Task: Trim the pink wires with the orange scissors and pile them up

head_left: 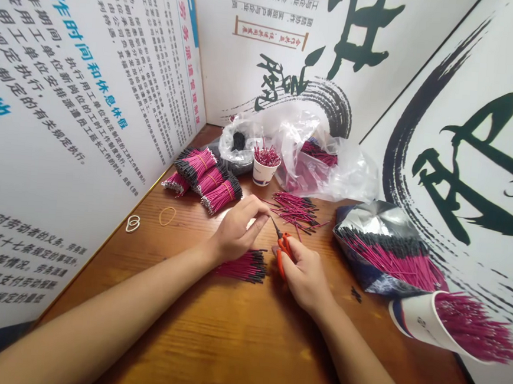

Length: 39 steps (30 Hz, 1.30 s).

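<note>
My left hand point(236, 229) is closed in a pinch above a loose pile of pink sticks with black tips point(244, 266); its fingertips hold something thin that I cannot make out. My right hand point(306, 273) is wrapped around small orange-handled scissors point(282, 244), whose blades point up and left toward the left fingertips. Just beyond the hands lies a scatter of loose pink sticks point(295, 210) on the wooden table point(227, 343).
Three banded stick bundles point(204, 179) lie at the back left, with rubber bands point(148, 219) nearby. A paper cup of sticks point(265, 163) and plastic bags point(312, 155) stand behind. A foil bag of sticks point(385, 249) and a tipped cup point(441, 322) sit right. Printed boards wall the table.
</note>
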Each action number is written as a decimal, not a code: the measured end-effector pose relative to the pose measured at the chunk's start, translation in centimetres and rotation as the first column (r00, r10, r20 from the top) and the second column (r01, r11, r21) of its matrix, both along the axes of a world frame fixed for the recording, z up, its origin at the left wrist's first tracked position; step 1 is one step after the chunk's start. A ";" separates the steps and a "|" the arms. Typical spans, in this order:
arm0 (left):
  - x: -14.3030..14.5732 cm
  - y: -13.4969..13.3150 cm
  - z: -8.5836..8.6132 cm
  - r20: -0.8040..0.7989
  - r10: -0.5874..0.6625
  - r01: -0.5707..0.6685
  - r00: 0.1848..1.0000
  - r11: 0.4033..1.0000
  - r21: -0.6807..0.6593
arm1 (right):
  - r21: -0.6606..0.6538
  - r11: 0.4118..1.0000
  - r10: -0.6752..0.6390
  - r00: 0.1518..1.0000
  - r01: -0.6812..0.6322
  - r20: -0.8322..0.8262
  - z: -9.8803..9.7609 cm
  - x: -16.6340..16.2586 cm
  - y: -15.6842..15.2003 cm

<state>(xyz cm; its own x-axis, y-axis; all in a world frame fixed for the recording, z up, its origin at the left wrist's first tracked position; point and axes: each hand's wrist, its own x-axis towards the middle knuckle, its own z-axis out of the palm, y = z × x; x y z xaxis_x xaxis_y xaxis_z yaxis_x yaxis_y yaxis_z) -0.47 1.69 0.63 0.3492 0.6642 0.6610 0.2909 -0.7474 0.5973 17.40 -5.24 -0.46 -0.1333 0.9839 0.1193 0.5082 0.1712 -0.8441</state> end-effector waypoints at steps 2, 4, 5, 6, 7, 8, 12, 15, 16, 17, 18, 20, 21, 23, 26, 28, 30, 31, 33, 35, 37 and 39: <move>0.0 0.0 0.0 0.008 0.001 -0.001 1.000 1.000 -0.002 | 0.002 1.000 -0.005 1.000 0.005 -0.001 0.0 0.0 0.0; 0.0 0.0 -0.1 0.012 -0.001 0.001 1.000 1.000 -0.003 | -0.001 1.000 -0.009 1.000 0.009 -0.002 0.0 0.0 0.0; 0.0 0.0 -0.1 0.013 -0.002 0.002 1.000 1.000 -0.006 | -0.004 1.000 -0.010 1.000 0.010 0.000 0.0 0.0 0.0; 0.0 0.0 -0.1 0.013 -0.004 0.004 1.000 1.000 -0.009 | -0.006 1.000 -0.011 1.000 0.011 0.002 0.0 -0.1 0.1; 0.0 0.0 -0.1 0.012 -0.006 0.006 1.000 1.000 -0.014 | -0.008 1.000 -0.010 1.000 0.010 0.003 0.0 -0.1 0.1; 0.0 0.0 -0.1 0.012 -0.009 0.009 1.000 1.000 -0.017 | -0.008 1.000 -0.011 1.000 0.011 0.003 0.0 -0.1 0.1; 0.0 0.1 -0.3 0.010 -0.013 0.014 1.000 1.000 -0.021 | -0.008 1.000 -0.010 1.000 0.010 -0.005 0.0 -0.1 0.1; 0.0 0.1 -0.3 0.010 -0.016 0.016 1.000 1.000 -0.024 | -0.007 1.000 -0.010 1.000 0.010 -0.008 0.1 -0.1 0.1; 0.0 0.1 -0.3 0.011 -0.017 0.017 1.000 1.000 -0.026 | -0.006 1.000 -0.011 1.000 0.010 -0.009 0.1 -0.1 0.1; 0.0 0.1 -0.2 0.011 -0.017 0.017 1.000 0.999 -0.029 | -0.005 1.000 -0.010 1.000 0.010 -0.009 0.1 -0.1 0.1; 0.0 0.0 -0.2 0.011 -0.018 0.018 1.000 0.999 -0.032 | -0.005 1.000 -0.010 1.000 0.009 -0.008 0.1 -0.1 0.1; 0.0 0.0 -0.1 0.013 -0.018 0.019 1.000 0.999 -0.033 | -0.004 1.000 -0.009 1.000 0.009 -0.005 0.0 -0.1 0.1; 0.0 0.0 -0.1 0.013 -0.019 0.019 1.000 0.999 -0.032 | -0.003 1.000 -0.009 1.000 0.009 -0.003 0.0 -0.1 0.1; 0.0 0.0 -0.1 0.011 -0.021 0.021 1.000 0.999 -0.029 | -0.002 1.000 -0.010 1.000 0.010 -0.002 0.0 -0.1 0.1; 0.0 0.0 -0.1 0.005 -0.024 0.025 1.000 0.999 -0.022 | -0.008 1.000 -0.007 1.000 0.007 -0.013 0.1 -0.1 0.0; -0.1 0.0 -0.2 0.004 -0.029 0.029 1.000 0.999 -0.020 | -0.016 1.000 -0.004 1.000 0.003 -0.021 0.2 -0.1 0.0; -0.1 0.1 -0.3 0.003 -0.032 0.032 0.999 0.999 -0.021 | -0.025 1.000 0.001 1.000 -0.002 -0.024 0.3 -0.1 -0.1; -0.1 0.1 -0.3 0.003 -0.035 0.035 0.999 0.999 -0.022 | -0.028 1.000 0.000 1.000 0.000 -0.024 0.3 -0.1 -0.1; -0.1 0.1 -0.3 0.008 -0.034 0.034 0.999 0.999 -0.026 | -0.030 1.000 -0.009 1.000 0.009 -0.015 0.3 -0.1 -0.1; 0.0 0.1 -0.3 0.016 -0.026 0.026 1.000 0.999 -0.028 | -0.025 0.999 -0.023 1.000 0.023 -0.009 0.2 0.0 -0.1; 0.0 0.1 -0.3 0.018 -0.018 0.019 1.000 0.999 -0.033 | -0.023 0.999 -0.031 0.999 0.031 -0.015 0.2 0.0 0.0; 0.0 0.1 -0.3 0.016 -0.019 0.020 1.000 0.999 -0.038 | -0.020 0.999 -0.026 0.999 0.026 -0.023 0.1 0.0 0.0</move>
